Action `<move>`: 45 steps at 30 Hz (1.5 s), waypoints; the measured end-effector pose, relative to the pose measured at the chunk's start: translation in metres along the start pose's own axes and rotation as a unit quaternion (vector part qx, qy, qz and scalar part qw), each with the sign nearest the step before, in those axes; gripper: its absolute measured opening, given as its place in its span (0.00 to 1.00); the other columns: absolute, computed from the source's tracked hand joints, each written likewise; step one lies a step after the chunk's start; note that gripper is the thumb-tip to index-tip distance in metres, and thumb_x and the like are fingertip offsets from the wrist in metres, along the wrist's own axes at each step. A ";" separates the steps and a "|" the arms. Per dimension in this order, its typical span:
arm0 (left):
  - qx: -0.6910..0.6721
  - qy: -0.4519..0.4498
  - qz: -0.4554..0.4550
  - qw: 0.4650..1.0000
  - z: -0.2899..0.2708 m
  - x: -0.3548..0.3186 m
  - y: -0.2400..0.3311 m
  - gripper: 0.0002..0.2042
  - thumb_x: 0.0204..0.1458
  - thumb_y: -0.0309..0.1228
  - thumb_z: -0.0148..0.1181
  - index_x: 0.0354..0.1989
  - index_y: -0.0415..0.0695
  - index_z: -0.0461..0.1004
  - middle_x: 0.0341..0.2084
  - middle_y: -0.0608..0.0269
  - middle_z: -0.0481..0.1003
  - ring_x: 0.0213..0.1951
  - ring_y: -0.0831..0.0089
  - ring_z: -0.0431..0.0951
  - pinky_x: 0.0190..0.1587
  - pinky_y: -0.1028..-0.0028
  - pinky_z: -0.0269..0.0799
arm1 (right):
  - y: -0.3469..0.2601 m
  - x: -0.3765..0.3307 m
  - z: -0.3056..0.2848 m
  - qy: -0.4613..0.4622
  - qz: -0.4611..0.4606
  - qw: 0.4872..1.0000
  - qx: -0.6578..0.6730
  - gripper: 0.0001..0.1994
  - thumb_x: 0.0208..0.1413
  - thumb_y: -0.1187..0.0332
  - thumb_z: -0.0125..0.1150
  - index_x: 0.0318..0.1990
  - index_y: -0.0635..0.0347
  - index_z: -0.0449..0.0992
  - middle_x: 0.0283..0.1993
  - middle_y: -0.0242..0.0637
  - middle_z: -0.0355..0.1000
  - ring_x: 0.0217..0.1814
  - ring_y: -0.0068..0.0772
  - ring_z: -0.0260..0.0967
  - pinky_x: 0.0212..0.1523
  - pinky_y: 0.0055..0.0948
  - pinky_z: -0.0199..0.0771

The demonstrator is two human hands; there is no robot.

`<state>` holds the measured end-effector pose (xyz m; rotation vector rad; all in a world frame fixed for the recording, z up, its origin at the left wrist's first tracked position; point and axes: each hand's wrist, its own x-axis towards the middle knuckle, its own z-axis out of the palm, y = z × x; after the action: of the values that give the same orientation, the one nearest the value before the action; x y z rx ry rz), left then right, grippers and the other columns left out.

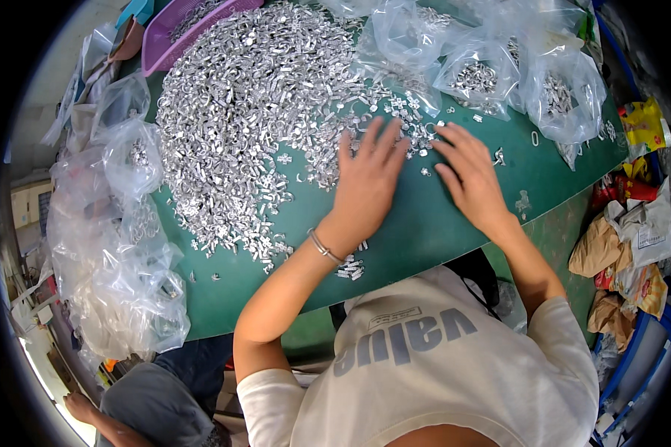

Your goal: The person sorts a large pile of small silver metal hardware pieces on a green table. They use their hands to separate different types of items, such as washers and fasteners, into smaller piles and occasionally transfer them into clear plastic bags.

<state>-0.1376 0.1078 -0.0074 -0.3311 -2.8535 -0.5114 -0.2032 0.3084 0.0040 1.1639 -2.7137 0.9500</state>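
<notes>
Head view: L hand (367, 179) & R hand (470, 171), both open, palms down; L over right edge of 1 heap of small silver metal pcs (238, 112), uncountable, R just beside. Palms hidden. 1 purple plastic basket (155, 46), cut off up top. Clear plastic bags (112, 253) overlapping, no exact ct. Smooth green table (425, 223) underneath; brown paper bags (598, 246) past right end.

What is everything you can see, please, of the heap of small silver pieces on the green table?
The heap is a broad, loose mass of shiny, metallic-looking pieces, some curved, some flat and oblong. It lies on the green table, beside the purple basket, thinning toward its edges. The left hand is over its right fringe.
</notes>
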 end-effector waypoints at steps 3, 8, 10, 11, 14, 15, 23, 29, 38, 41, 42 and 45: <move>0.046 -0.043 0.063 0.996 0.004 -0.003 0.005 0.23 0.52 0.25 0.57 0.58 0.39 0.66 0.64 0.58 0.61 0.65 0.57 0.59 0.62 0.39 0.49 | -0.005 -0.008 -0.007 -0.029 -0.002 0.999 -0.027 0.17 0.52 0.74 0.60 0.51 0.64 0.73 0.61 0.41 0.65 0.68 0.48 0.56 0.65 0.48 0.55; 0.024 -0.077 0.028 0.996 -0.010 -0.022 0.011 0.23 0.52 0.27 0.57 0.58 0.38 0.66 0.64 0.57 0.60 0.67 0.58 0.56 0.64 0.38 0.46 | 0.002 -0.015 -0.014 -0.016 0.021 0.998 -0.052 0.19 0.54 0.72 0.60 0.54 0.63 0.71 0.63 0.40 0.63 0.70 0.46 0.54 0.67 0.49 0.51; 0.013 -0.090 0.044 0.995 -0.010 -0.022 0.020 0.24 0.51 0.27 0.58 0.58 0.37 0.66 0.64 0.56 0.60 0.68 0.58 0.55 0.64 0.38 0.46 | -0.009 -0.018 -0.011 -0.061 0.022 0.995 -0.077 0.22 0.54 0.69 0.61 0.56 0.65 0.69 0.66 0.39 0.60 0.71 0.46 0.51 0.68 0.52 0.47; 0.016 -0.095 0.035 0.995 -0.010 -0.024 0.021 0.24 0.52 0.28 0.58 0.59 0.37 0.65 0.65 0.55 0.59 0.68 0.58 0.53 0.64 0.38 0.46 | -0.012 -0.021 -0.012 -0.075 0.022 0.993 -0.093 0.23 0.54 0.69 0.61 0.57 0.65 0.69 0.66 0.39 0.60 0.72 0.46 0.50 0.68 0.52 0.46; -0.001 -0.103 0.007 0.995 -0.021 -0.032 0.030 0.24 0.52 0.28 0.57 0.59 0.37 0.65 0.65 0.54 0.59 0.68 0.58 0.54 0.64 0.38 0.47 | -0.019 -0.035 -0.015 -0.109 0.041 0.986 -0.116 0.28 0.52 0.66 0.62 0.60 0.65 0.65 0.69 0.38 0.56 0.73 0.46 0.46 0.68 0.57 0.43; -0.011 -0.103 0.013 0.994 -0.020 -0.036 0.032 0.24 0.52 0.28 0.57 0.59 0.37 0.65 0.65 0.54 0.59 0.68 0.58 0.55 0.64 0.38 0.47 | -0.023 -0.039 -0.016 -0.123 0.047 0.984 -0.119 0.29 0.52 0.66 0.63 0.61 0.65 0.64 0.69 0.38 0.56 0.74 0.46 0.45 0.68 0.57 0.42; -0.046 -0.094 0.002 0.995 -0.021 -0.043 0.046 0.23 0.52 0.25 0.57 0.59 0.37 0.65 0.64 0.52 0.59 0.68 0.58 0.56 0.64 0.41 0.47 | -0.037 -0.039 -0.021 -0.149 0.017 0.988 -0.049 0.29 0.54 0.63 0.61 0.63 0.62 0.62 0.70 0.37 0.53 0.75 0.49 0.41 0.67 0.62 0.40; -0.035 -0.119 -0.038 0.992 -0.026 -0.048 0.045 0.24 0.53 0.24 0.56 0.59 0.37 0.64 0.64 0.53 0.60 0.67 0.59 0.57 0.65 0.41 0.45 | -0.015 -0.023 -0.019 -0.163 -0.016 0.981 -0.103 0.31 0.53 0.62 0.61 0.64 0.58 0.62 0.71 0.33 0.54 0.75 0.49 0.41 0.68 0.62 0.38; 0.045 -0.122 -0.043 0.991 -0.022 -0.038 0.020 0.30 0.53 0.20 0.51 0.66 0.35 0.51 0.64 0.54 0.59 0.68 0.56 0.54 0.63 0.35 0.44 | -0.038 -0.070 -0.032 -0.207 0.007 0.977 -0.056 0.33 0.50 0.61 0.63 0.64 0.60 0.62 0.71 0.36 0.53 0.75 0.49 0.42 0.68 0.64 0.36; 0.064 -0.148 -0.027 0.987 -0.027 -0.051 0.032 0.29 0.51 0.22 0.49 0.65 0.31 0.53 0.64 0.53 0.59 0.67 0.55 0.55 0.63 0.35 0.45 | -0.032 -0.054 -0.032 -0.180 0.006 0.982 -0.049 0.33 0.49 0.61 0.64 0.63 0.62 0.62 0.71 0.36 0.53 0.75 0.47 0.42 0.68 0.63 0.37; 0.070 -0.159 -0.024 0.985 -0.030 -0.056 0.038 0.29 0.51 0.23 0.48 0.64 0.30 0.55 0.64 0.52 0.59 0.67 0.55 0.55 0.63 0.35 0.45 | -0.033 -0.050 -0.032 -0.173 0.003 0.984 -0.046 0.34 0.49 0.61 0.65 0.63 0.63 0.62 0.71 0.36 0.53 0.75 0.47 0.42 0.68 0.63 0.37; 0.015 -0.166 -0.017 0.986 -0.025 -0.066 0.059 0.30 0.51 0.24 0.48 0.64 0.29 0.54 0.65 0.48 0.57 0.68 0.55 0.54 0.63 0.37 0.45 | -0.033 -0.056 -0.021 -0.221 -0.026 0.974 -0.035 0.34 0.48 0.61 0.65 0.63 0.64 0.62 0.71 0.37 0.52 0.76 0.46 0.41 0.70 0.59 0.38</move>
<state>-0.0547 0.1406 0.0173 -0.3974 -3.1900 -0.4565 -0.1452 0.3380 0.0232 1.5887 -2.9927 0.6430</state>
